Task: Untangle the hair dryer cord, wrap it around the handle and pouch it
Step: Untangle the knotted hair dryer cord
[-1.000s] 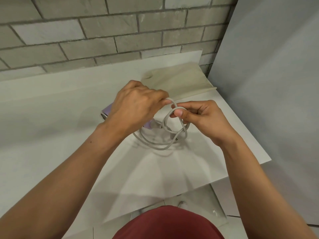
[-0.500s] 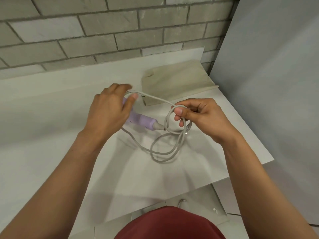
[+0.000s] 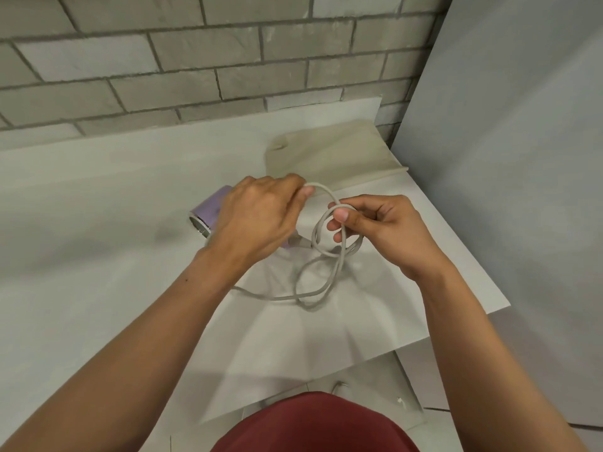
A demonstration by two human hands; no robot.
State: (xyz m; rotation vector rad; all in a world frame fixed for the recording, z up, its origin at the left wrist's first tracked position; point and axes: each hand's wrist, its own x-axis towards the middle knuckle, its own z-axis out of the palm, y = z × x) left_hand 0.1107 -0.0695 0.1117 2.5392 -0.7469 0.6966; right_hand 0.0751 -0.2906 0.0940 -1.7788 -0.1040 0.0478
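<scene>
A lilac hair dryer (image 3: 210, 209) lies on the white counter (image 3: 98, 197), its barrel mostly hidden under my left hand (image 3: 257, 216). Its pale grey cord (image 3: 321, 282) runs in tangled loops across the counter. My left hand pinches one strand of the cord between thumb and fingers above the dryer. My right hand (image 3: 381, 230) grips a small loop of the cord just to the right, fingers threaded through it. A flat beige pouch (image 3: 329, 158) lies behind the hands near the wall.
A grey brick wall (image 3: 195, 60) stands behind the counter. A smooth grey panel (image 3: 522, 158) closes off the right side. The counter's front right edge (image 3: 456, 334) drops to the tiled floor below.
My left hand has swung back to the right with its strand of cord, covering the dryer's handle and closing on my right hand. The right hand has kept its loop almost still.
</scene>
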